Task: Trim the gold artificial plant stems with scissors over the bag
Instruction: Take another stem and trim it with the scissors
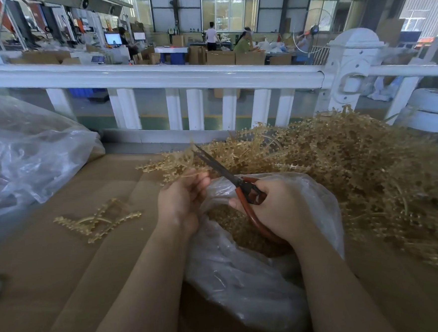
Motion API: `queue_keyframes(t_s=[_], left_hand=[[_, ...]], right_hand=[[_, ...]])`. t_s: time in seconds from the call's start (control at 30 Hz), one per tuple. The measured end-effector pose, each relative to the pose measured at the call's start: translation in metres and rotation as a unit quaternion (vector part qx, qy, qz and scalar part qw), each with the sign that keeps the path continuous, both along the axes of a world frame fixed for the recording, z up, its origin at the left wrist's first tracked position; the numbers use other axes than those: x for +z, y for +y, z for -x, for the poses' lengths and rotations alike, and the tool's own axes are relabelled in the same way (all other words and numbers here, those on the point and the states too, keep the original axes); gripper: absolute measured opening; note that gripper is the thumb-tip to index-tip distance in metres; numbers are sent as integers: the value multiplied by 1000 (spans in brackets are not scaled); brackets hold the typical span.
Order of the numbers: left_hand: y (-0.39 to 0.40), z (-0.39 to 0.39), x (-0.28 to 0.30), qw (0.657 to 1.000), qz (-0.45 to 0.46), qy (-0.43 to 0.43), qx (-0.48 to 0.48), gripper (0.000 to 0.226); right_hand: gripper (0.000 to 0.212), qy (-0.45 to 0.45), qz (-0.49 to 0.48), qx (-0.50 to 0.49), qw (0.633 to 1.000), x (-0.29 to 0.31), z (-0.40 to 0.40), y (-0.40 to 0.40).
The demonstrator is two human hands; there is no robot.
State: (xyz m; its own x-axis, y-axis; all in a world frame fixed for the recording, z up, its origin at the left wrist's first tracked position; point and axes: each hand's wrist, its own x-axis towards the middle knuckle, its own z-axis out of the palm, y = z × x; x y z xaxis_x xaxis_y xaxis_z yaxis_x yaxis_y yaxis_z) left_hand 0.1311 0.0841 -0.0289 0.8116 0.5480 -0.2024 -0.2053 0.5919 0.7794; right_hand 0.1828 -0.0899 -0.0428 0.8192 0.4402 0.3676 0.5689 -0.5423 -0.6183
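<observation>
- In the middle of the frame, our left hand [183, 202] pinches a gold stem [176, 166] with curled fingers, its sprigs fanning up and to the left.
- Our right hand [275, 208] is wrapped round the red handles of the scissors [229, 176]; the dark blades point up and left, nearly closed, their tips just above the stem we hold.
- Both hands are over the open mouth of a clear plastic bag [246, 275], lower centre, where gold trimmings lie inside.
- A large heap of gold stems [355, 169] fills the right side of the frame, touching the bag's far edge.
- A few loose gold pieces [97, 222] lie on the brown cardboard surface [52, 281] at centre left, well apart from the bag.
- A second, bigger clear bag [25, 153] sits at the left edge.
- A white railing [154, 78] runs across the upper part of the frame; beyond it, people work among cardboard boxes, too far off to tell more.
</observation>
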Motion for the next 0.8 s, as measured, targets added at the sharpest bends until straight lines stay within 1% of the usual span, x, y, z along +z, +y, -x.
queue_keyframes(t_s=[0.1,0.2,0.3,0.4,0.57,0.63,0.7,0.8], left_hand=[[-1,0,-1,999,-45,-15,-9,12],[-5,1,-2,992,-114,-34,-39,21],[-5,2,-1,986,-149,-50,-62,25],[-5,3,-1,984,-147,-64,-76,24],[-4,3,-1,982,-138,-96,-90,8],[-4,4,-1,980,-147,-101,-84,4],[-4,4,-1,980,-141,-107,-85,5],[-3,4,-1,988,-104,-94,-66,17]], right_hand=[[24,7,-9,-5,1000,1,0,-1],[40,-10,2,-18,1000,-1,-1,0],[48,-14,12,-32,999,-1,-1,1],[47,-28,24,-49,998,0,0,1],[46,-39,26,-45,998,1,2,-1],[51,-30,29,-48,998,1,2,-1],[51,-23,27,-53,998,1,2,-1],[45,-30,32,-57,997,2,3,0]])
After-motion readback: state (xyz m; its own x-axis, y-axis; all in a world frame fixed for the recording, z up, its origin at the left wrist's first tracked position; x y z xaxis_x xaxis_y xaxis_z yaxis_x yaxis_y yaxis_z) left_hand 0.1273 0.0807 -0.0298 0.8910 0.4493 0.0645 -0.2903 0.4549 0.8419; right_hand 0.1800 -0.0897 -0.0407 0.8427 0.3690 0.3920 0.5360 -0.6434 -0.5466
